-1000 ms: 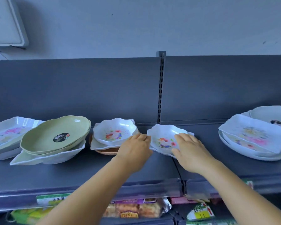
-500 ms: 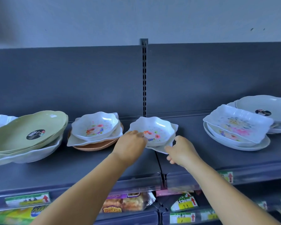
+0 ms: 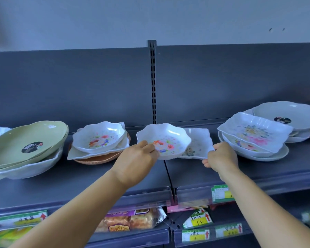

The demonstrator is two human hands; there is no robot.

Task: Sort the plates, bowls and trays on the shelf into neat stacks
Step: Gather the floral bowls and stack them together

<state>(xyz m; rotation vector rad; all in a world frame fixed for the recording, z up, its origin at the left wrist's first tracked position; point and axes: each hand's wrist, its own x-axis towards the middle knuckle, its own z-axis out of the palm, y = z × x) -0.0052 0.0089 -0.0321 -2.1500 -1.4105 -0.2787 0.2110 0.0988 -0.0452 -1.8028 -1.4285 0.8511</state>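
Two hands separated a bowl and tray mid-shelf.
Left hand (image 3: 136, 162) gripped the floral bowl (image 3: 166, 139); right hand (image 3: 222, 158) pinched the square tray (image 3: 198, 143) beneath, crowded between the neighbouring stack (image 3: 98, 140) and plate pile (image 3: 254, 138).

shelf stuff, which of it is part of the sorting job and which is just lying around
Part of the job:
- floral bowl, gripped by the left hand
- square floral plate, pinched by the right hand
- middle stack
- green plates
- right-hand stack

Just lying about:
- snack packet on the lower shelf
- price tags
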